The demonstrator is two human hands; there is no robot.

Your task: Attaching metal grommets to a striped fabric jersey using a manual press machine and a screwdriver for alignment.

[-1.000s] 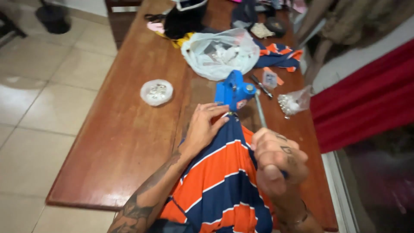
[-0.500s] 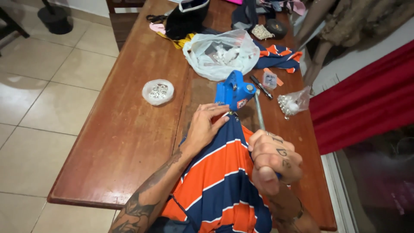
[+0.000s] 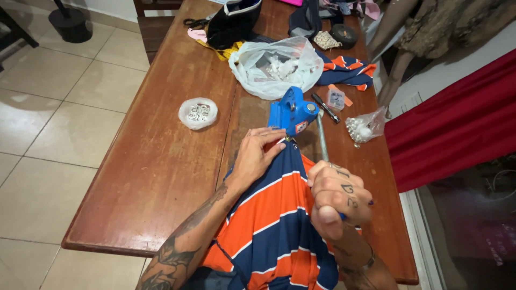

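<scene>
Not much has moved since the earlier frames: the right hand (image 3: 338, 201) has come a little lower on the metal handle (image 3: 321, 140), and the left hand (image 3: 257, 156) has stayed at the same spot on the cloth.

The striped cloth (image 3: 269, 225), orange and dark blue, lies on the brown surface (image 3: 156, 161) and runs up to the blue press (image 3: 293, 111). The left hand's fingers pinch the top edge of the cloth and hold it right under the press. The right hand's grip is a tight fist closed around the handle.

To do this well, I think the cloth should stay flat and still at the press, with the fingertips kept just beside the pressing point and not under it. The handle should come down straight and steady.

A small round tub (image 3: 198, 113) of little metal bits sits well apart on the left. A clear bag (image 3: 275, 67) lies behind the press, and a smaller bag (image 3: 364, 127) lies to its right.
</scene>
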